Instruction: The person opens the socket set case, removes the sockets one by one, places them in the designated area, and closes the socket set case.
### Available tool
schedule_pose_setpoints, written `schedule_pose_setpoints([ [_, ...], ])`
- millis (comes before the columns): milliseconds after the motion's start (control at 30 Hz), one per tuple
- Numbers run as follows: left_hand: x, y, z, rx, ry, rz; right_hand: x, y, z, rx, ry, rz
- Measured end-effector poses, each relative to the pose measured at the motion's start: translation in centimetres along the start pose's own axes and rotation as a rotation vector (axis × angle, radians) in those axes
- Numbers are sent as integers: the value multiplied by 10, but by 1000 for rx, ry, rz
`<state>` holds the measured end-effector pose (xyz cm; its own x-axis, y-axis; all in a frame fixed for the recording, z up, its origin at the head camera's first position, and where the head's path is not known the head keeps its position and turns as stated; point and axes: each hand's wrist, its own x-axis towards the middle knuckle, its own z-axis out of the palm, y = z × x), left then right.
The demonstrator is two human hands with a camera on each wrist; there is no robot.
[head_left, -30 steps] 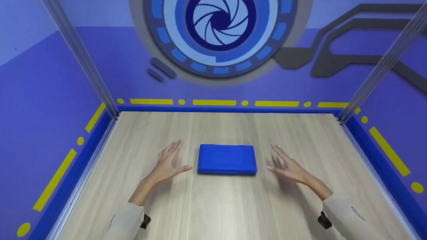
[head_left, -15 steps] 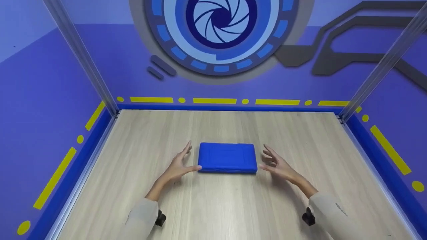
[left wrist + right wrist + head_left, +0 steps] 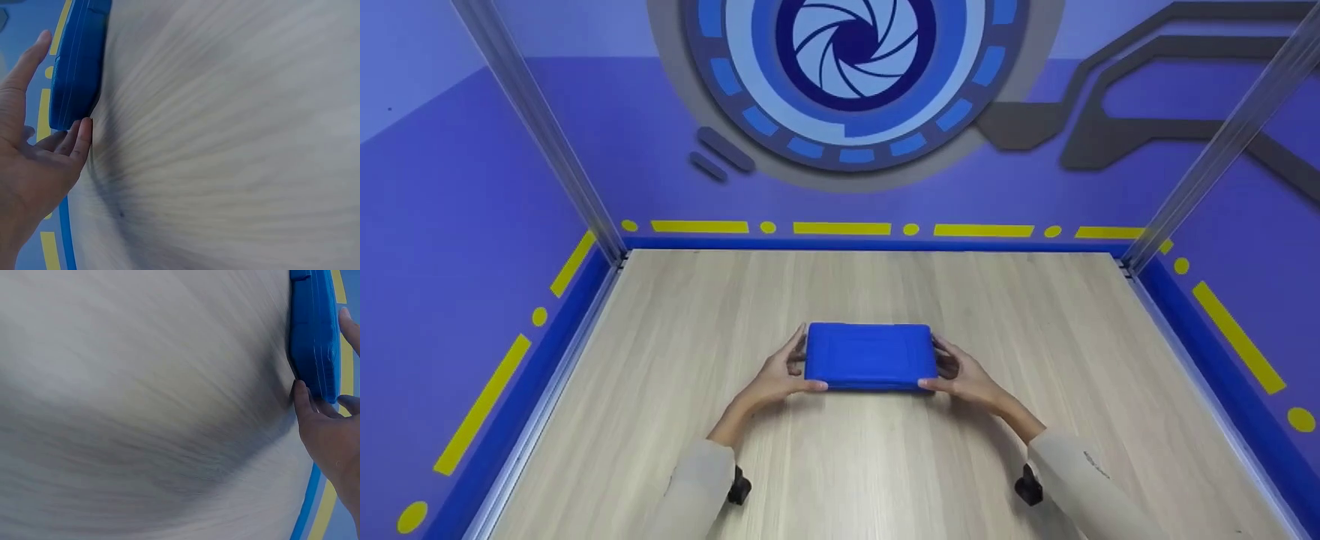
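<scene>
Pale wood-grain counter (image 3: 877, 465) beneath blue case (image 3: 871, 355), with left hand (image 3: 774, 382) and right hand (image 3: 973, 382) curled round opposite ends. Probably light, stiff, slightly slick; best held level by both short ends.

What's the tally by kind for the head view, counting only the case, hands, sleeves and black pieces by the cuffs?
Blue rectangular case: 1
Bare hands, left hand and right hand: 2
Pale beige fabric sleeves: 2
Small black blocky pieces by the cuffs: 2
Total: 7
</scene>
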<state>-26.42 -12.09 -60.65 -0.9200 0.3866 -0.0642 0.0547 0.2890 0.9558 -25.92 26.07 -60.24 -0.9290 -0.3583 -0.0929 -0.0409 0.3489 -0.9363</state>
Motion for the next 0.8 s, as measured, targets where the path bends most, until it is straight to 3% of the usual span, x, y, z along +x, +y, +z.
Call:
schedule_pose_setpoints([
  [300,3,-1,0,97,-17,67,1,0,2,6,12,-22],
  [567,1,3,2,77,26,38,-1,-1,3,49,10,-35],
  [800,-7,5,5,50,16,10,-10,-1,4,36,-7,-40],
])
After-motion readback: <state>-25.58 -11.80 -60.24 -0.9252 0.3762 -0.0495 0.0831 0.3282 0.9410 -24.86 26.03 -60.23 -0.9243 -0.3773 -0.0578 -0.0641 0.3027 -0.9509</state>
